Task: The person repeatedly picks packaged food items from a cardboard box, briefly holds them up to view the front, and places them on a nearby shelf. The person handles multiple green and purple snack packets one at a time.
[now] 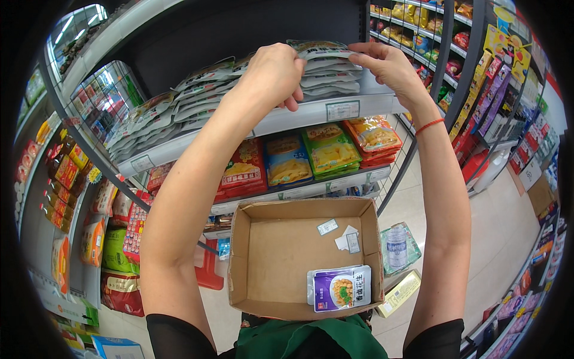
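Note:
Pouches of packaged food lie in flat stacks on a shelf (376,101) in front of me. My right hand (388,67) is at the right end of the rightmost stack, its thumb and forefinger on the corner of the top food pouch (323,47). At that stack's left end is my left hand (276,74), fingers curled down; its fingertips are partly hidden, so its hold cannot be seen. More silver-edged pouches (202,89) spread left along the shelf. Below my arms, an open cardboard box (287,251) contains one purple and white food pouch (341,289) and several small paper labels (352,242).
Under the shelf edge, a lower shelf holds red, blue and green food packets (332,150). A green plastic-wrapped pack (399,249) and a yellow carton (399,294) are right of the box. Oil bottles (63,166) line the left shelving. A wire mesh panel (399,148) borders the shelf's right side.

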The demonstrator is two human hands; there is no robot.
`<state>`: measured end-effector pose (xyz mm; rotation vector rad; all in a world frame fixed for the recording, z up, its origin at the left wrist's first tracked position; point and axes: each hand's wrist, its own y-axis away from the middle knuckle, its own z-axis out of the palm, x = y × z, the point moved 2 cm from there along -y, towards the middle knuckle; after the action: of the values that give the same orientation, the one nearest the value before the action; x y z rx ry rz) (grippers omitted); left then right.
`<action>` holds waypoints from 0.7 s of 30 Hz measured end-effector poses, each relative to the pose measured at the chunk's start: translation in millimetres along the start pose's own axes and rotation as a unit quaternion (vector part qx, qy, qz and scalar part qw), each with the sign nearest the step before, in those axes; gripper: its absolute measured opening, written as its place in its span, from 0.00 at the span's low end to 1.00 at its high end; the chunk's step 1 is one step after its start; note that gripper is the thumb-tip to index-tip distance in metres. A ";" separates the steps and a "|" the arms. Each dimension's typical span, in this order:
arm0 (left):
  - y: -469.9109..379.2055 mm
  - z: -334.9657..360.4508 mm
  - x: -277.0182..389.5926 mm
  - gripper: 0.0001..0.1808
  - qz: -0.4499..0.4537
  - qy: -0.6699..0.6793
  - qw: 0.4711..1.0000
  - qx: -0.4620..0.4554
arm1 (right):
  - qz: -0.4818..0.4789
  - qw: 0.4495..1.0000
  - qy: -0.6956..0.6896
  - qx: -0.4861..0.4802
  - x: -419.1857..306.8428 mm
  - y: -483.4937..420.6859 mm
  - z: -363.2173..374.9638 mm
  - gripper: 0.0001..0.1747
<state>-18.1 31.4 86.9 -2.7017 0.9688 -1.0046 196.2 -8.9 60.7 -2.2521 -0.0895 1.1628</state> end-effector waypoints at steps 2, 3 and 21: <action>0.0 -1.1 0.3 0.17 -0.002 -0.004 1.000 0.004 | -0.001 1.000 -0.004 0.003 1.8 -1.2 2.8 0.29; -1.1 -1.1 -0.5 0.17 -0.001 -0.007 1.000 0.006 | -0.002 1.000 -0.006 0.005 2.9 -2.3 3.9 0.29; -6.4 2.9 -15.7 0.12 0.169 -0.183 0.947 0.205 | 0.020 0.999 -0.038 0.026 -4.2 3.2 9.0 0.20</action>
<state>-22.0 45.5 77.9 -2.1737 0.9723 -0.5377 186.1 -8.5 58.1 -2.1730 -0.0435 1.2590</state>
